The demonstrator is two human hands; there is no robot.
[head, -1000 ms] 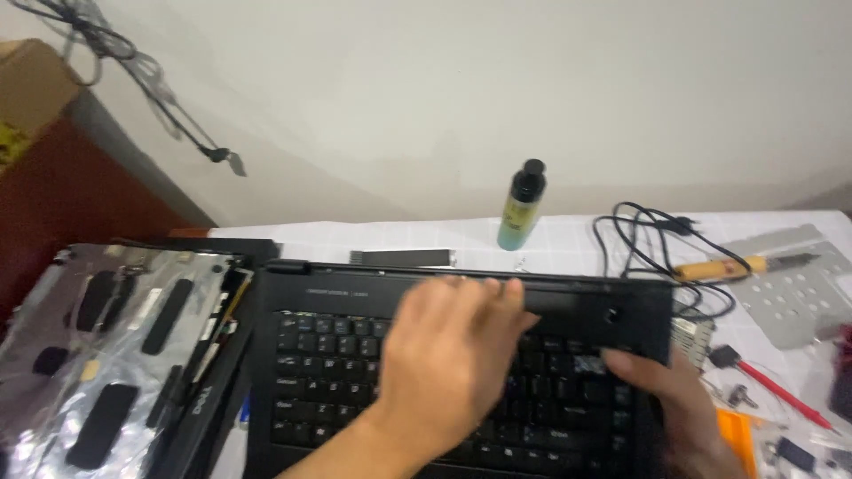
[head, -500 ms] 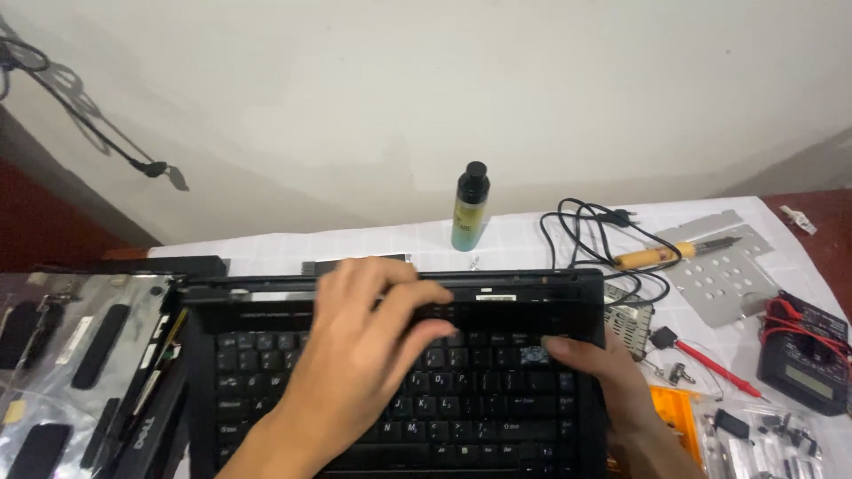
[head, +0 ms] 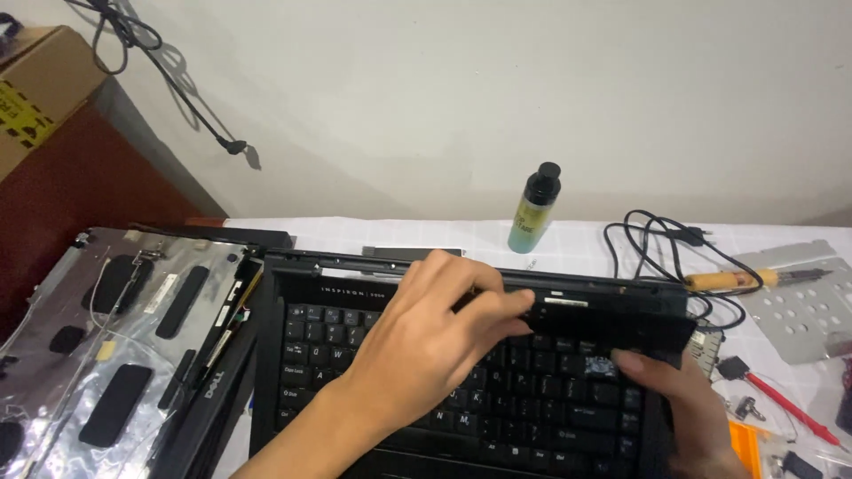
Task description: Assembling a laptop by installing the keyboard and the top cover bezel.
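Observation:
A black laptop base [head: 293,372] with its keyboard lies in front of me on the white table. A long black trim strip [head: 612,319] runs above the keys, and its right end is raised off the base. My left hand [head: 435,346] reaches across the keyboard and pinches the strip near its middle. My right hand [head: 683,408] is at the laptop's right side, with its thumb against the underside of the strip's raised end; its other fingers are hidden.
A detached display back panel [head: 115,337] lies at the left. Behind the laptop stand a small dark-capped bottle [head: 535,208] and a coiled black cable [head: 657,239]. At the right are a yellow-handled tool [head: 728,280], a perforated metal plate [head: 799,306] and a red-handled tool [head: 790,408]. A cardboard box [head: 35,89] sits far left.
My left hand has gone from lying over the top keys to pinching the trim strip. The strip's right end has lifted. The view has shifted slightly.

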